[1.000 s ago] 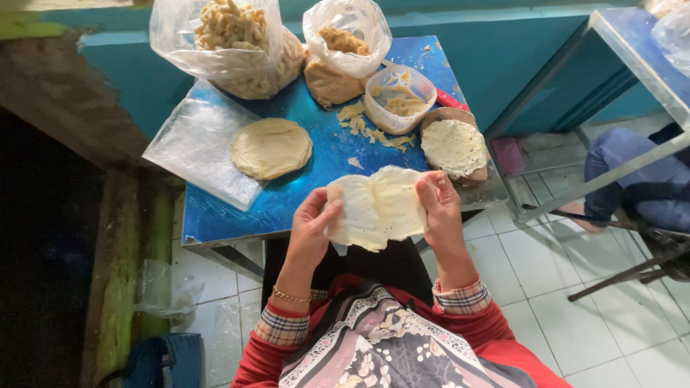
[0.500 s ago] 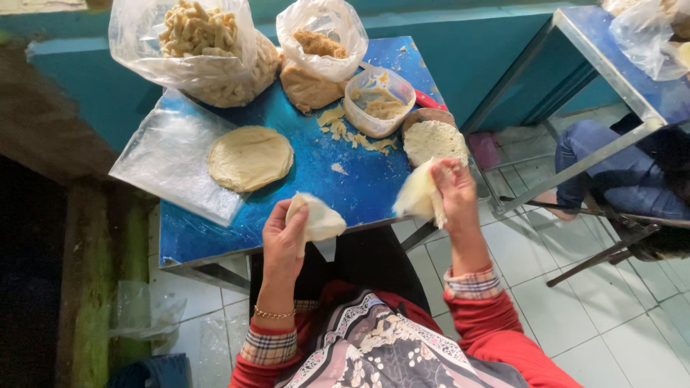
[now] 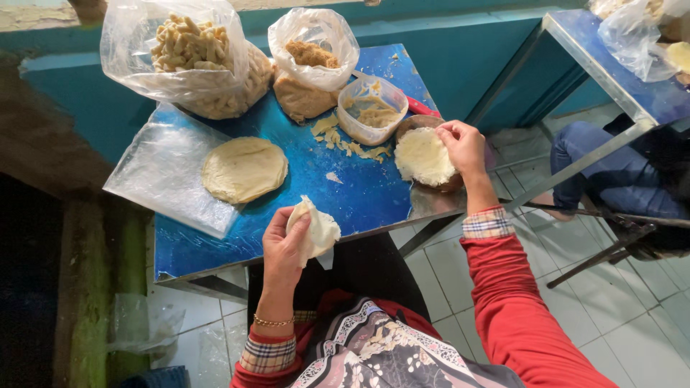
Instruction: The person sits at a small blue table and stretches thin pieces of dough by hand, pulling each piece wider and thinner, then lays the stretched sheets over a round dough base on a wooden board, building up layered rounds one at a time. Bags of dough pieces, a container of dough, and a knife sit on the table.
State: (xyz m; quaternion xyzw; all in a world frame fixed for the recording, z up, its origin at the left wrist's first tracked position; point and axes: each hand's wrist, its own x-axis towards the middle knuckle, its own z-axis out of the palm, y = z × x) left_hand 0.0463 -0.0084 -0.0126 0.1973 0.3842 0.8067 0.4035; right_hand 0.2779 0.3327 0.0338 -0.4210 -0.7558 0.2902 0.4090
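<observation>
A second ago I had both hands spreading 1 pale dough sheet over the near edge of the blue table (image 3: 345, 194). Now it is split: my left hand (image 3: 284, 248) is curled around a folded piece of dough (image 3: 316, 230) at that edge, while my right hand (image 3: 463, 144) has reached to the stack of dough rounds (image 3: 422, 156) on the table's right side, fingertips pinched at its rim. Whether they grip a sheet there, I cannot tell. The bowl under the stack is mostly hidden.

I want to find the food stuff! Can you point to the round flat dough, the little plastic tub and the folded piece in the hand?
Round flat dough (image 3: 244, 169), head view, its middle.
Plastic tub (image 3: 371, 111), head view, its inside.
Folded piece (image 3: 316, 231), head view, its middle.
</observation>
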